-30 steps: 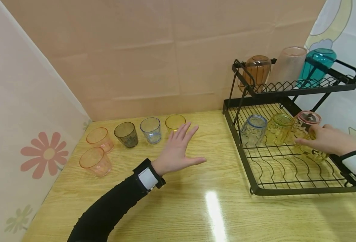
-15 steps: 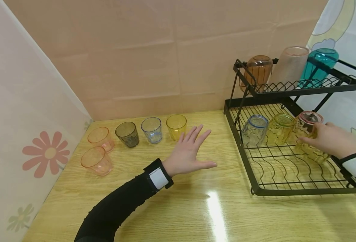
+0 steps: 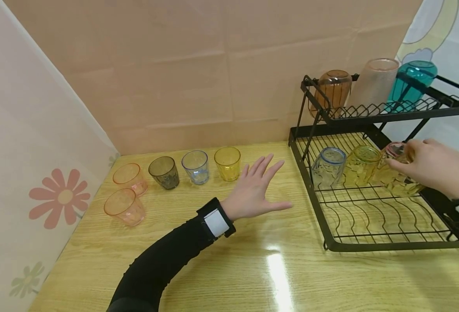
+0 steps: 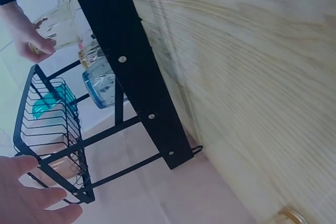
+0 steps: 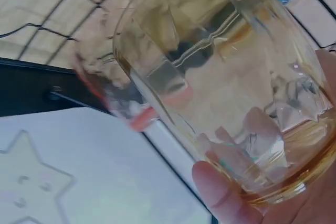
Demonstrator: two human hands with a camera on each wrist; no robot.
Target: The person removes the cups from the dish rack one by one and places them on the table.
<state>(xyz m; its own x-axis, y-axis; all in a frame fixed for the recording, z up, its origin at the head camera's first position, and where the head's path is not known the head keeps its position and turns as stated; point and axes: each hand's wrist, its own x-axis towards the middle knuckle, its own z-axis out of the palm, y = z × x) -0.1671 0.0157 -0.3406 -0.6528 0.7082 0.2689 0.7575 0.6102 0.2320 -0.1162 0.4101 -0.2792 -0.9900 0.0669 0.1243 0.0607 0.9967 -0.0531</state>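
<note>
My right hand [image 3: 445, 167] grips a yellow-tinted drinking glass [image 3: 402, 184] by its base, over the right side of the lower rack tier. Seen from the right wrist, this glass [image 5: 226, 77] fills much of the view, its base against the palm and fingers. Behind it on the rack stand an upside-down pink-rimmed glass [image 3: 391, 149], partly hidden, a yellow glass [image 3: 362, 162] and a blue-rimmed glass [image 3: 328, 167]. My left hand [image 3: 254, 193] hovers over the table, fingers spread and holding nothing. The yellow tumbler [image 3: 228, 164] upright on the table is nearest to it.
The black two-tier dish rack [image 3: 330, 236] stands at the right. Its upper tier carries a brown glass [image 3: 333, 89], a frosted pink glass [image 3: 373, 84] and a teal glass [image 3: 414, 82]. Left on the table are a blue-rimmed tumbler [image 3: 196, 167], a grey tumbler [image 3: 164, 173] and two pink tumblers [image 3: 125, 207].
My right hand has risen a little with the yellow glass, which now overlaps more of the pink-rimmed one. My left hand has drifted right and slightly up, still spread.
</note>
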